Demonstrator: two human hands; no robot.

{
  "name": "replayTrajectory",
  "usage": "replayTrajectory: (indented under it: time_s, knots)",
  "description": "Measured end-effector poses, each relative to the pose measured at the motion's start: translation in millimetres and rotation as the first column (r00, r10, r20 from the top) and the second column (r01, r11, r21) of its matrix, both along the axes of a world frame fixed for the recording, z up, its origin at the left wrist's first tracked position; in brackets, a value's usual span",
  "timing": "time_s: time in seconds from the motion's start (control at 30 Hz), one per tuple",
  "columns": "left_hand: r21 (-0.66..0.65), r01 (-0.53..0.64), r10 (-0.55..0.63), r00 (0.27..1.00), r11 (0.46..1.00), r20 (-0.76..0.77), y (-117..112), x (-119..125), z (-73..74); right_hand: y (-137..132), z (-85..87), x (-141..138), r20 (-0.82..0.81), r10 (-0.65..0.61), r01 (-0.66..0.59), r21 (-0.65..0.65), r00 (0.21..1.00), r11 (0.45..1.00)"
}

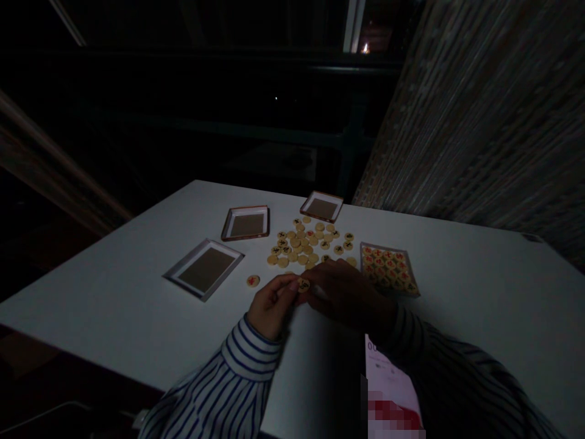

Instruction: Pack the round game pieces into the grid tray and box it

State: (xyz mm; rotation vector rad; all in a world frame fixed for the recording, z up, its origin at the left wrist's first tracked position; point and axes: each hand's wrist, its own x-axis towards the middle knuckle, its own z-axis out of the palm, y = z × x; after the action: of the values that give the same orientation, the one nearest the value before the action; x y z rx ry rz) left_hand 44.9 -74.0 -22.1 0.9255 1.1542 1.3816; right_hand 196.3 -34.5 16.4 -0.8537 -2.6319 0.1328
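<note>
Head view's super dim, just a white bench [479, 299] with a stringy curtain [461, 116] behind its far edge. Left hand [271, 305] has its grip pinched on a disc [304, 285]; right hand's [345, 292] grip, can't tell.

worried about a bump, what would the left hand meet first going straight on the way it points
Past the black-marked piece it touches, likely the right hand, though depth is unclear.

Pcs [308, 250] tan, blk/red marks; sleeves [228, 378] blue-wht striped; tbl [137, 250] wht.
</note>
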Motion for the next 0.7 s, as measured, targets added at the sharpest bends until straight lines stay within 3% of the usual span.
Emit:
replayTrajectory:
  time_s: [0.17,0.27,0.4,0.47,0.57,0.7]
  knots:
    - [0.032,-0.158,0.158,0.987,0.987,-0.010,-2,2,3.8,2,-3.4,1,-0.015,-0.049,0.049,0.005,0.999,0.999]
    - [0.077,-0.270,0.276,0.957,0.960,-0.085,2,-7,4.3,6,-4.8,4,-0.002,-0.122,0.122,0.009,0.993,0.993]
    - [0.160,-0.316,0.348,0.904,0.935,-0.247,10,-26,6.2,11,-5.7,7,0.055,-0.161,0.162,-0.022,0.985,0.986]
    - [0.241,-0.290,0.367,0.838,0.926,-0.405,15,-34,6.8,10,-6.8,7,0.117,-0.152,0.156,-0.024,0.981,0.987]
    - [0.399,-0.148,0.388,0.672,0.905,-0.631,21,-46,2.3,7,-9.6,7,0.198,-0.112,0.118,-0.020,0.974,0.993]
    - [0.514,0.076,0.391,0.558,0.855,-0.733,22,-57,-14.7,4,-13.8,7,0.233,-0.080,0.090,-0.029,0.969,0.996]
